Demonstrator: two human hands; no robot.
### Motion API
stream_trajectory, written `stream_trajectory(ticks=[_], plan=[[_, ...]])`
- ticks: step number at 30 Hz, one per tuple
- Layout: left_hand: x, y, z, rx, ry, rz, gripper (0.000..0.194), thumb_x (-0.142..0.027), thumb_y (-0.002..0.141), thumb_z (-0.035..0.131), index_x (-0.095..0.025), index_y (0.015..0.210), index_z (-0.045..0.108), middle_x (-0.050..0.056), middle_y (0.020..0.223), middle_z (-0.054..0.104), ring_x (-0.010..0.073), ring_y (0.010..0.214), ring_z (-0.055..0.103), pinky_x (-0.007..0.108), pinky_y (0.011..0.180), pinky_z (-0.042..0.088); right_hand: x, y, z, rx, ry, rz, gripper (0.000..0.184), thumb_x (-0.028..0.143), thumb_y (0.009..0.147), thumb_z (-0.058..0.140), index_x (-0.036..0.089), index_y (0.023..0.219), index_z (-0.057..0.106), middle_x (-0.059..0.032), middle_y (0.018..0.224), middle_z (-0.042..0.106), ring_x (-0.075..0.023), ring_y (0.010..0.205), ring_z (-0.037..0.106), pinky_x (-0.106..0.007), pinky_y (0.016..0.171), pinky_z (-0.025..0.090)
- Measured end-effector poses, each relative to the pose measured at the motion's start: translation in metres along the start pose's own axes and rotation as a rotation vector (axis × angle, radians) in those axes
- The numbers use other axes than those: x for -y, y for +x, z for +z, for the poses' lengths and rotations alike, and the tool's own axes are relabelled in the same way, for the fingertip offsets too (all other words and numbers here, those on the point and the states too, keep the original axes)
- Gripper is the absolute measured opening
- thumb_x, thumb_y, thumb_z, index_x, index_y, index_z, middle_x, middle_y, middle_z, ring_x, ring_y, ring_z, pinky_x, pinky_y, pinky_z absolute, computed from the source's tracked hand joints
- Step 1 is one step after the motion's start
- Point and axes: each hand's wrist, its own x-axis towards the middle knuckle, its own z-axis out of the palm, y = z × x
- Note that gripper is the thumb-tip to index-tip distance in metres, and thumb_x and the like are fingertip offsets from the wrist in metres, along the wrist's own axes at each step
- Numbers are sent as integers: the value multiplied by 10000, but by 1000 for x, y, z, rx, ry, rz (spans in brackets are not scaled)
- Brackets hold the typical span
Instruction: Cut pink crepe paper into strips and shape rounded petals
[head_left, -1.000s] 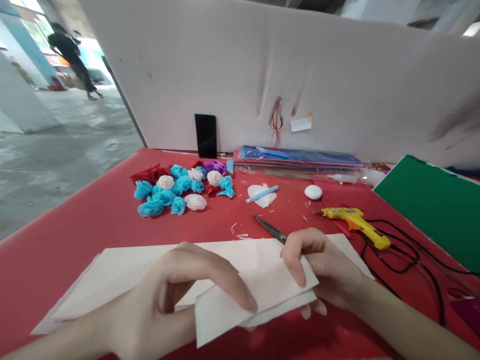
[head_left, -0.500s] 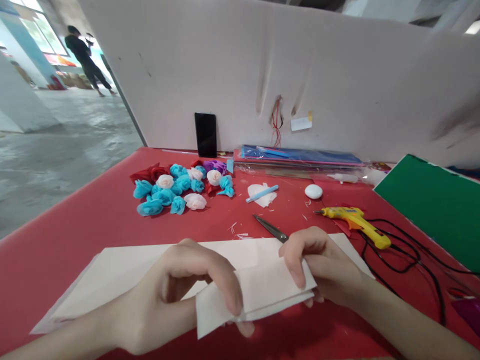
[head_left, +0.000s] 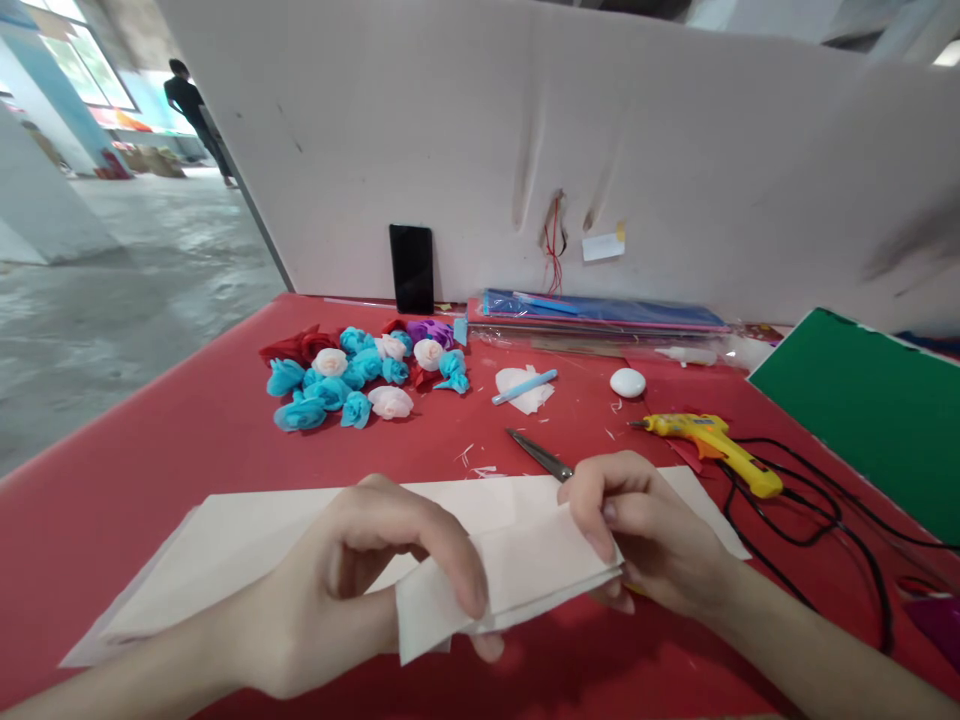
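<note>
Both hands, left [head_left: 330, 590] and right [head_left: 637, 530], pinch a folded white paper [head_left: 532, 570] between them, above the red table [head_left: 225, 430]. Larger white sheets [head_left: 247, 540] lie beneath; beyond are a yellow glue gun [head_left: 712, 445] and scissors [head_left: 541, 455].

Matt wht paper [head_left: 541, 568], plast. glue gun [head_left: 709, 438]

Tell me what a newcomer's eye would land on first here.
Probably the cluster of blue, pink, red and purple paper-like flowers on the left of the red table. Next, the bright yellow glue gun to the right, and the folded white paper held between both hands in front.
</note>
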Motion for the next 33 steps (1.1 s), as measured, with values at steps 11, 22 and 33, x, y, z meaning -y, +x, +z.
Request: stream_trajectory(ticks=[11, 22, 33], plan=[[-2, 1, 10, -124, -34, -80, 120, -247, 786, 616, -231, 750, 730, 43, 666, 733, 200, 604, 669, 267, 559, 517, 2, 2, 3, 4, -79, -6, 223, 248, 741, 635, 121, 573, 560, 23, 445, 530, -59, 323, 477, -137, 297, 301], [2, 3, -12, -379, -20, -201, 240, -159, 837, 396, -195, 755, 619, -10, 681, 664, 152, 658, 611, 248, 636, 471, 8, -3, 1, -57, -305, -15, 211, 173, 769, 594, 130, 575, 523, 45, 468, 493, -40, 358, 467, -118, 329, 343], [9, 15, 12, -82, 298, -621, 280, -360, 789, 504, -132, 656, 599, -67, 518, 324, 68, 478, 234, 204, 430, 197, -4, 3, 8, 56, -650, 138, 167, 180, 761, 551, 137, 606, 506, 57, 508, 469, -27, 418, 447, -113, 391, 327]])
